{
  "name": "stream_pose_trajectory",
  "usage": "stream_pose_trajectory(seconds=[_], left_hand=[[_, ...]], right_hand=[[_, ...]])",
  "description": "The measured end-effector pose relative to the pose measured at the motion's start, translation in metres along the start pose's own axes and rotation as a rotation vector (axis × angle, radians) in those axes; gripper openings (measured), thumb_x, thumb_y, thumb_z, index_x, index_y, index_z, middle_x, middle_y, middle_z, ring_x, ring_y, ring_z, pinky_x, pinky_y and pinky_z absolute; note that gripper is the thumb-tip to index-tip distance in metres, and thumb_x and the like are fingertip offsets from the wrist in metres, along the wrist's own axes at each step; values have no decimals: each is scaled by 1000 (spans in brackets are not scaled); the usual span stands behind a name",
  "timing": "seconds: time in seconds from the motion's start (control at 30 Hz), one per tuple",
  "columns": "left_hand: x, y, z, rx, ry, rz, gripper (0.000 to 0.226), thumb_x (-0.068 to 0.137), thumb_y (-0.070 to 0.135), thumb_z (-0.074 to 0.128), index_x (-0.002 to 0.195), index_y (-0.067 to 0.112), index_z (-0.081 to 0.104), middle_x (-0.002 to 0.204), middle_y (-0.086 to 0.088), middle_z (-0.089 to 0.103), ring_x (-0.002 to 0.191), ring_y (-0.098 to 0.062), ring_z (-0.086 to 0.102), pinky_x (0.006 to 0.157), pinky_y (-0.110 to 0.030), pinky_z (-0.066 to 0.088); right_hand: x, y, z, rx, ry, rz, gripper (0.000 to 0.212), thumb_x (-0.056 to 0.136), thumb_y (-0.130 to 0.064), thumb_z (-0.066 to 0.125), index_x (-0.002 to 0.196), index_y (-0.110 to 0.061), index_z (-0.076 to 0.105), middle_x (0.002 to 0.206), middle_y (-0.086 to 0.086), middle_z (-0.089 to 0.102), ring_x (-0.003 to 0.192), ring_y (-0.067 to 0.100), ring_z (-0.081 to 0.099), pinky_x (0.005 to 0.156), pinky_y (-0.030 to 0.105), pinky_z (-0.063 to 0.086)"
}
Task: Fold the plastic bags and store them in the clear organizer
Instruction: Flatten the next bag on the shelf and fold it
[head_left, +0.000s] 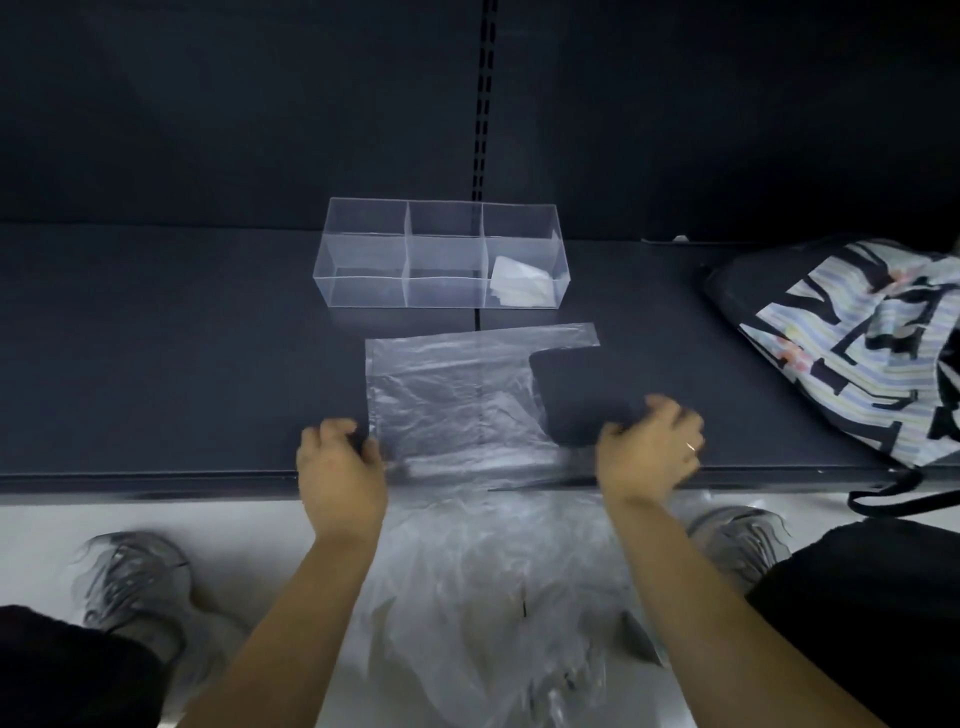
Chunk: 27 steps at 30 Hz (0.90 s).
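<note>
**Plastic bag (447, 395) flat on shelf, both hands pinching**

The plastic bag lies spread at frame centre on the dark shelf (182, 364). The left hand (340, 462) pinches its near left corner; the right hand (649, 447) grips its near right edge. The clear organizer (363, 291) stands just above, with one folded bag (519, 283) in its lower right compartment.

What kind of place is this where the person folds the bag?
Probably a shop or stockroom: the plastic bag lies on a low dark shelf, its back panel carries a slotted upright as retail shelving does, and the pale floor runs just below.
</note>
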<state>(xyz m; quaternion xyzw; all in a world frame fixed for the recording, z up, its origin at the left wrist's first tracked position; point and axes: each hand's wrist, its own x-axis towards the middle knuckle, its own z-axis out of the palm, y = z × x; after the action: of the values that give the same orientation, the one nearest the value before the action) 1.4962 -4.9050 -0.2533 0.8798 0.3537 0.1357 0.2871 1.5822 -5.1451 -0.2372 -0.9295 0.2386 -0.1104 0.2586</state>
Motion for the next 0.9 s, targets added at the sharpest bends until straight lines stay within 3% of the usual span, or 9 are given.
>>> stream_pose_trajectory(seconds=[0.07, 0.13, 0.2, 0.3, 0.43, 0.53, 0.7, 0.83, 0.9], left_hand=[[7, 9, 8, 98, -22, 284, 31, 89, -1, 57, 120, -4, 59, 123, -27, 55, 114, -43, 52, 98, -48, 39], [20, 10, 19, 259, -186, 458, 45, 98, 10, 44, 143, 3, 39, 151, -16, 35, 142, -32, 27, 116, -44, 14], [33, 0, 28, 465, -334, 508, 62, 101, 29, 34, 153, 12, 4, 161, -4, 3, 148, -21, -3, 118, -43, -7], [39, -25, 38, 699, -424, 577, 77, 96, 45, 26, 144, 16, -27, 159, -3, -20, 145, -20, -20, 118, -48, -8], [40, -29, 44, 528, -357, 560, 68, 92, 52, 0, 150, 17, -6, 158, 4, -8, 147, -14, -9, 118, -43, -8], [40, -30, 44, 541, -350, 564, 68, 92, 54, -5, 150, 19, -8, 157, 6, -11, 146, -13, -11, 119, -42, -8], [44, -30, 45, 549, -370, 558, 71, 92, 58, -3, 150, 19, -10, 158, 5, -14, 145, -14, -15, 117, -41, -11], [62, -12, 46, 439, -311, 578, 63, 100, 48, 17, 152, 13, 15, 161, -2, 7, 148, -17, 0, 118, -38, -7], [77, -1, 51, 414, -326, 571, 61, 102, 45, 14, 152, 11, 11, 161, -4, 5, 148, -17, 0, 119, -37, -8]], right_hand=[[-24, -33, 16, 87, -86, -358, 48, 79, -5, 61, 126, -3, 54, 138, 19, 45, 126, 37, 41, 106, 46, 33], [-56, -69, 39, 117, -349, -638, 50, 90, -13, 54, 138, -5, 45, 147, 14, 40, 137, 29, 34, 116, 37, 23], [-87, -94, 64, 149, -604, -750, 51, 98, -22, 45, 147, -12, 33, 153, 8, 32, 143, 22, 25, 120, 34, 15], [-103, -94, 95, 36, -717, -789, 53, 103, -36, 29, 152, -20, 18, 159, 1, 19, 148, 15, 8, 121, 33, -2], [-58, -41, 97, -328, -573, -922, 68, 95, -58, 9, 153, -23, 2, 161, -2, -8, 146, 13, -15, 112, 33, -24], [-13, 0, 82, -428, -489, -760, 71, 94, -61, 11, 153, -23, -1, 161, -2, -9, 147, 15, -12, 116, 36, -17], [34, 24, 58, -583, -421, -557, 79, 88, -61, -4, 153, -17, -4, 162, 4, -6, 148, 21, -9, 119, 42, -10], [20, -35, 80, -416, -430, -670, 69, 98, -52, 18, 153, -13, 1, 161, 5, -5, 148, 20, -9, 118, 40, -12], [-1, -76, 101, -292, -529, -845, 66, 100, -48, 23, 153, -15, 3, 161, 3, -4, 148, 18, -9, 117, 36, -13]])
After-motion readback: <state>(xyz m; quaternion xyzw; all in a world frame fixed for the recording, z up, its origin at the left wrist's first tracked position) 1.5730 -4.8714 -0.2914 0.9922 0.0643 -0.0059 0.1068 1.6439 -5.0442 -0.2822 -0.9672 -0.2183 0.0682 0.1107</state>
